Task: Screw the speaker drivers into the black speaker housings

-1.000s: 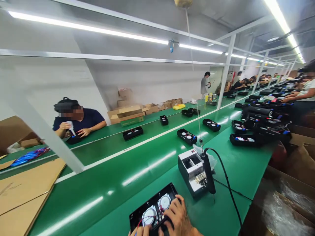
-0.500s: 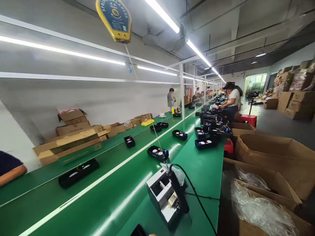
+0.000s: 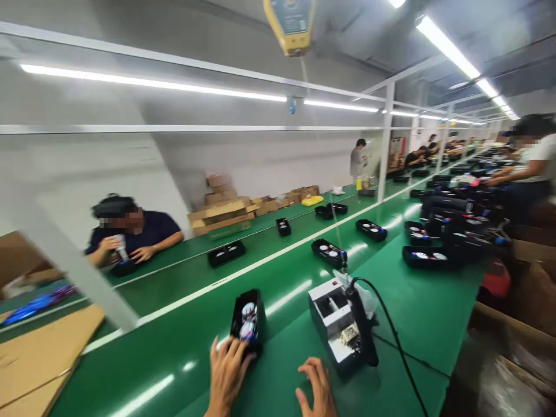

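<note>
Steadying black tray [image 3: 247,318] on green tabletop [image 3: 417,301] with open left hand [image 3: 228,376]; keeping open right hand [image 3: 317,388] beside soldering station [image 3: 336,324], within reach.

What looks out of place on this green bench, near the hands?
The black tray by the left hand looks odd: its long side points away from the person, while the trays farther along lie crosswise.

On the bench [image 3: 412,301], my left grip [image 3: 228,376] touches the near end of an open housing [image 3: 248,319], with two round parts [image 3: 248,321] inside it. My right grip [image 3: 317,389] sits just before a soldering station [image 3: 343,327], right of the housing. Beyond them, a conveyor belt [image 3: 260,263] carries more housings [image 3: 329,253]. A cardboard sheet [image 3: 43,353] lies far left.
</note>
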A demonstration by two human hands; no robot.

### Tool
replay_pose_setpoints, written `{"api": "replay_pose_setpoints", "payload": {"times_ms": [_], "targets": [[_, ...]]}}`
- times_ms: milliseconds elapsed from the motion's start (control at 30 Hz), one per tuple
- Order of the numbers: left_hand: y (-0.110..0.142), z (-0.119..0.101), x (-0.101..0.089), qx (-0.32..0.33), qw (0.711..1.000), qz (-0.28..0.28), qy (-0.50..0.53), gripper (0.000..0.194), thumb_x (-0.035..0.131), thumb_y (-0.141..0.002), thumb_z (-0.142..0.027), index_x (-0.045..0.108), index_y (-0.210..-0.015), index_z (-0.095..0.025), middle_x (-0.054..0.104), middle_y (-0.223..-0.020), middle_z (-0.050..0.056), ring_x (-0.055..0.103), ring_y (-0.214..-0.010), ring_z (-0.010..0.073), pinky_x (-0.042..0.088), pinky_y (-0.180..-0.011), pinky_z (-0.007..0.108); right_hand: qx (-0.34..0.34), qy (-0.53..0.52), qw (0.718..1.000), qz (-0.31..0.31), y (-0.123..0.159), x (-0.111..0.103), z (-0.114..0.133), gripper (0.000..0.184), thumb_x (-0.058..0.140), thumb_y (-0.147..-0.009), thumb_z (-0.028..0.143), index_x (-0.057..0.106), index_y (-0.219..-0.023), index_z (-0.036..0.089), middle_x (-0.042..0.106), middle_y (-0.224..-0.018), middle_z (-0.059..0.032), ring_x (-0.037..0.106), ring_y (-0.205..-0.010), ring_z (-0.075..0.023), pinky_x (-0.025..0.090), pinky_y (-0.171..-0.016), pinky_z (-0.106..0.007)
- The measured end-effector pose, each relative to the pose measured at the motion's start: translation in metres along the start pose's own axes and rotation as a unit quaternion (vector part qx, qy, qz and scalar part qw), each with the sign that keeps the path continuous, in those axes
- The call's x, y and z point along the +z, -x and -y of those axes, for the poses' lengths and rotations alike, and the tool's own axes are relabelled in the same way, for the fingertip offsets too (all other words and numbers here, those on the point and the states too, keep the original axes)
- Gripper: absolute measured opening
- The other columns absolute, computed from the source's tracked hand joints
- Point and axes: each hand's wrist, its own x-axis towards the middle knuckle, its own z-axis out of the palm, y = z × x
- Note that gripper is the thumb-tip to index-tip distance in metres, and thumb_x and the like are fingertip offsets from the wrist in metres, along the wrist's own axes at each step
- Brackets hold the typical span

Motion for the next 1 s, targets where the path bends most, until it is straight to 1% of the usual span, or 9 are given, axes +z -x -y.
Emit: {"api": "replay_pose_setpoints", "payload": {"times_ms": [167,233,300,400,567,667,767,867,1000], "targets": [[-0.031,0.006,0.018,-0.069,0.996,-0.018,-0.054,0.03,0.053,-0.103,-0.026,0.076,-0.122,-0.021,0.076,-0.119,0.014,0.066,-0.127,0.035,0.045,-0.117,0.068,0.046,-0.061,0.997,0.009,0.012,0.001,-0.001,0.021,0.056,-0.094,0.019,0.067,-0.109,0.027,0.071,-0.112,-0.0098,0.077,-0.085,-0.0282,0.067,-0.07,-0.039],[-0.019,0.0,0.011,-0.077,0.995,-0.013,-0.055,0.031,0.052,-0.104,-0.024,0.074,-0.127,-0.024,0.074,-0.126,0.011,0.062,-0.136,0.0324,0.044,-0.122,0.065,0.05,-0.064,0.997,0.014,0.012,-0.001,0.0,0.02,0.054,-0.095,0.018,0.067,-0.106,0.026,0.071,-0.111,-0.0101,0.077,-0.086,-0.0283,0.067,-0.069,-0.039],[0.012,-0.006,-0.011,-0.088,0.994,-0.009,-0.059,0.031,0.052,-0.105,-0.025,0.073,-0.127,-0.026,0.074,-0.127,0.009,0.063,-0.137,0.0309,0.046,-0.121,0.063,0.04,-0.068,0.997,0.027,0.012,-0.004,-0.001,0.018,0.053,-0.096,0.019,0.068,-0.103,0.026,0.072,-0.108,-0.0098,0.077,-0.085,-0.0275,0.066,-0.067,-0.038],[0.087,-0.01,-0.065,-0.129,0.988,-0.014,-0.087,0.03,0.051,-0.106,-0.027,0.072,-0.127,-0.027,0.075,-0.124,0.009,0.067,-0.132,0.0319,0.052,-0.114,0.063,0.023,-0.074,0.995,0.059,0.016,-0.01,-0.007,0.016,0.055,-0.1,0.025,0.07,-0.098,0.026,0.073,-0.106,-0.01,0.078,-0.086,-0.0275,0.066,-0.069,-0.038],[0.216,-0.02,-0.192,-0.231,0.945,-0.034,-0.229,0.028,0.054,-0.105,-0.031,0.071,-0.126,-0.029,0.075,-0.117,0.009,0.072,-0.119,0.0323,0.057,-0.107,0.058,0.049,-0.069,0.988,0.129,0.032,-0.016,-0.024,0.028,0.055,-0.104,0.042,0.076,-0.097,0.024,0.074,-0.11,-0.0129,0.077,-0.093,-0.0306,0.064,-0.077,-0.045],[0.265,-0.032,-0.262,-0.299,0.892,-0.037,-0.336,0.037,0.06,-0.102,-0.047,0.068,-0.127,-0.021,0.075,-0.116,0.015,0.07,-0.116,0.0382,0.059,-0.101,0.059,0.049,-0.055,0.982,0.176,0.039,-0.018,-0.033,0.033,0.055,-0.101,0.049,0.077,-0.095,0.025,0.074,-0.113,-0.0136,0.077,-0.093,-0.0337,0.061,-0.079,-0.052],[0.295,-0.041,-0.304,-0.324,0.867,0.011,-0.377,0.053,0.058,-0.1,-0.06,0.066,-0.132,-0.019,0.077,-0.106,0.014,0.071,-0.112,0.04,0.057,-0.104,0.063,0.046,-0.042,0.977,0.205,0.038,-0.022,-0.039,0.036,0.055,-0.098,0.053,0.078,-0.094,0.026,0.075,-0.113,-0.0133,0.077,-0.092,-0.0355,0.059,-0.078,-0.055],[0.306,-0.048,-0.31,-0.323,0.875,0.045,-0.359,0.048,0.053,-0.105,-0.052,0.065,-0.137,-0.02,0.077,-0.092,0.008,0.076,-0.095,0.0327,0.061,-0.099,0.054,0.061,-0.038,0.972,0.225,0.034,-0.026,-0.042,0.037,0.056,-0.095,0.056,0.079,-0.094,0.027,0.076,-0.113,-0.0127,0.077,-0.094,-0.0362,0.059,-0.079,-0.056],[0.277,-0.068,-0.266,-0.315,0.899,0.012,-0.304,0.04,0.054,-0.108,-0.042,0.063,-0.139,-0.018,0.077,-0.092,0.008,0.077,-0.086,0.0268,0.065,-0.085,0.042,0.08,-0.085,0.957,0.266,0.034,-0.036,-0.027,0.035,0.061,-0.092,0.055,0.078,-0.104,0.026,0.079,-0.109,-0.0115,0.08,-0.09,-0.0331,0.065,-0.077,-0.051]]}}
